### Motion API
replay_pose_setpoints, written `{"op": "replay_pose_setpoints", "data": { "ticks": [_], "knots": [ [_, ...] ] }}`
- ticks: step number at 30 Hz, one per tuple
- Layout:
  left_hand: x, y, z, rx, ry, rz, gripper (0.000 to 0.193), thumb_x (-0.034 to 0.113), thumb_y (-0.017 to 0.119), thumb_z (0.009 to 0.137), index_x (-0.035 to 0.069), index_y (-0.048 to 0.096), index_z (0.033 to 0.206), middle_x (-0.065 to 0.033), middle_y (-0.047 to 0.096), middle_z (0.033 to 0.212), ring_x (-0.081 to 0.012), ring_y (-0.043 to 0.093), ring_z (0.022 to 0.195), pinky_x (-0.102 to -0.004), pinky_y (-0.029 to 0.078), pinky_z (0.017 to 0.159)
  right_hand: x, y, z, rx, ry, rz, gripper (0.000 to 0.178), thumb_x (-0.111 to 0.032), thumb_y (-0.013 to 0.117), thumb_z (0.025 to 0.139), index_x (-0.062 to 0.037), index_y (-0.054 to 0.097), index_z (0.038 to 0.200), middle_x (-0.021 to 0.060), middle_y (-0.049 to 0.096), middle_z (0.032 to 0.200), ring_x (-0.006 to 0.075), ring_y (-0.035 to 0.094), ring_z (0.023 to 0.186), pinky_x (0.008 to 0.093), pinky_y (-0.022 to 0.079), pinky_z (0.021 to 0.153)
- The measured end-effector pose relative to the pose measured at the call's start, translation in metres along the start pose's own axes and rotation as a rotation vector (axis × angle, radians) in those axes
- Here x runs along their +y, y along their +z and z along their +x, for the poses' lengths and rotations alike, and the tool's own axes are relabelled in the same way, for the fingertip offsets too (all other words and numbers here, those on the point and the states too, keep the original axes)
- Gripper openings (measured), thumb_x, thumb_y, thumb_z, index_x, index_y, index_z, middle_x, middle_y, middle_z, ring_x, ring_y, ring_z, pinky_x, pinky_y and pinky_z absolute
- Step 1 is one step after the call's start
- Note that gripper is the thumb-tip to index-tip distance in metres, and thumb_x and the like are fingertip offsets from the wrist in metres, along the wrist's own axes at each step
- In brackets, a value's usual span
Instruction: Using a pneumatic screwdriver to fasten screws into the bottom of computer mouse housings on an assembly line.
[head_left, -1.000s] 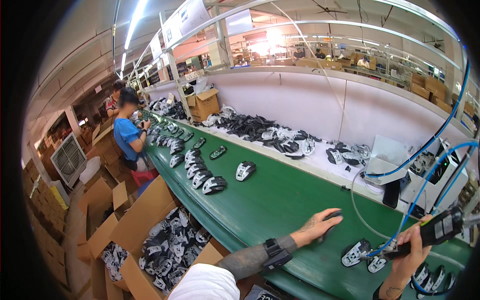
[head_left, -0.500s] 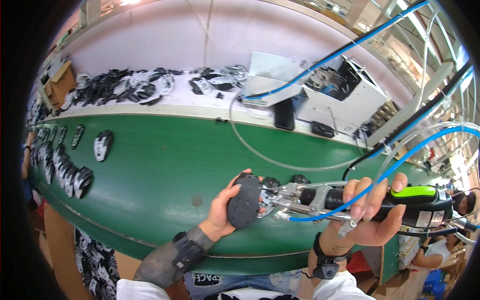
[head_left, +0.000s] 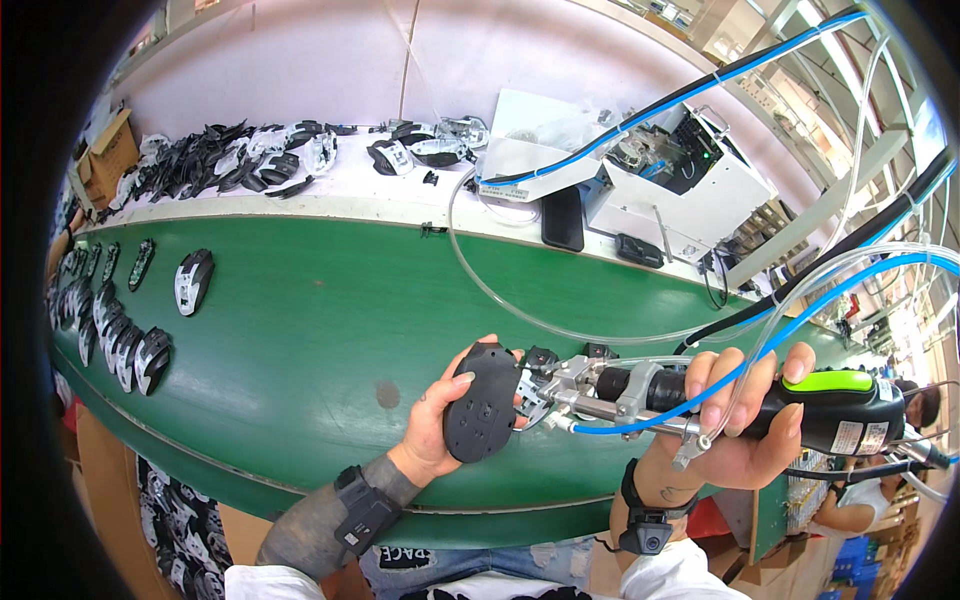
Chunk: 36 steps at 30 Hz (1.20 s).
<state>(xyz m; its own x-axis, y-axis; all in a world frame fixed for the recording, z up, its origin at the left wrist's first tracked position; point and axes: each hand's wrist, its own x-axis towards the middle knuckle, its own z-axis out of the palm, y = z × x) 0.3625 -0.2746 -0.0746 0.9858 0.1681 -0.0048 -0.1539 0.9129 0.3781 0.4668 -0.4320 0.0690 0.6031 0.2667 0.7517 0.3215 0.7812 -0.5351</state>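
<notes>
My left hand is closed round the edge of a black computer mouse, its flat underside with small holes facing me. In my right hand lies a black electric screwdriver with a bright green lever, gripped from below and held level. A metal nozzle fitting on the screwdriver's front end points left at the mouse; whether its tip touches the mouse I cannot make out. Behind the mouse, partly covered, small dark and silver mouse parts sit on the green bench.
Mouse assemblies stand in rows at the left, with a single mouse beside them. Shell parts heap on the white shelf. A white screw-feeder box stands there too. A blue air hose arcs over my right hand.
My left hand still holds the mouse and my right the screwdriver, both almost in place. The view has shifted slightly, and the mouse's underside is turned a little more toward me.
</notes>
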Motion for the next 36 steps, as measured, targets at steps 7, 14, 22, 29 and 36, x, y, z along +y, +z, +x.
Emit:
{"op": "replay_pose_setpoints", "data": {
  "ticks": [7, 14, 22, 29, 36],
  "knots": [
    [-0.002, 0.001, -0.001, 0.013, -0.008, 0.007, 0.058, 0.025, 0.05, 0.082, 0.012, 0.03, 0.135, -0.0135, 0.043, 0.127, -0.026, 0.056, 0.094, -0.0469, 0.05, 0.083, -0.002, 0.008, -0.002, -0.01, 0.024, 0.006, 0.032, -0.025, 0.053, 0.087, -0.0089, 0.035, 0.107, 0.0032, 0.049, 0.063, 0.015, 0.05, 0.049, 0.0325, 0.044, 0.06],
    [-0.005, -0.006, 0.008, 0.184, 0.003, 0.047, 0.055, 0.026, 0.048, 0.083, 0.012, 0.032, 0.133, -0.0126, 0.045, 0.123, -0.0254, 0.057, 0.092, -0.0451, 0.052, 0.079, -0.024, -0.009, 0.001, -0.059, -0.018, 0.06, 0.034, -0.029, 0.051, 0.089, -0.0111, 0.032, 0.111, 0.0017, 0.051, 0.067, 0.0146, 0.053, 0.057, 0.0313, 0.042, 0.062],
    [-0.01, -0.001, 0.002, 0.046, -0.102, 0.0, 0.057, 0.024, 0.049, 0.083, 0.009, 0.03, 0.134, -0.0164, 0.044, 0.124, -0.0264, 0.057, 0.093, -0.0458, 0.051, 0.082, -0.011, 0.007, -0.004, 0.022, -0.021, 0.062, 0.035, -0.026, 0.055, 0.087, -0.0094, 0.034, 0.109, 0.0033, 0.051, 0.064, 0.0159, 0.053, 0.051, 0.0311, 0.043, 0.056],
    [-0.008, -0.001, -0.002, 0.056, -0.129, 0.002, 0.058, 0.024, 0.048, 0.084, 0.009, 0.029, 0.136, -0.0152, 0.046, 0.12, -0.0273, 0.057, 0.095, -0.0465, 0.051, 0.083, -0.006, 0.009, -0.004, 0.022, 0.006, 0.035, 0.034, -0.024, 0.058, 0.085, -0.0094, 0.036, 0.106, 0.0031, 0.051, 0.062, 0.0154, 0.052, 0.049, 0.0312, 0.043, 0.056],
    [0.0, 0.002, -0.003, 0.06, -0.149, 0.065, 0.054, 0.018, 0.047, 0.085, 0.006, 0.031, 0.135, -0.0139, 0.048, 0.116, -0.0253, 0.058, 0.093, -0.0422, 0.052, 0.081, -0.003, 0.015, -0.007, 0.062, -0.011, -0.021, 0.032, -0.025, 0.055, 0.085, -0.0087, 0.034, 0.104, 0.003, 0.05, 0.061, 0.0144, 0.049, 0.047, 0.0313, 0.043, 0.056]
  ]
}}
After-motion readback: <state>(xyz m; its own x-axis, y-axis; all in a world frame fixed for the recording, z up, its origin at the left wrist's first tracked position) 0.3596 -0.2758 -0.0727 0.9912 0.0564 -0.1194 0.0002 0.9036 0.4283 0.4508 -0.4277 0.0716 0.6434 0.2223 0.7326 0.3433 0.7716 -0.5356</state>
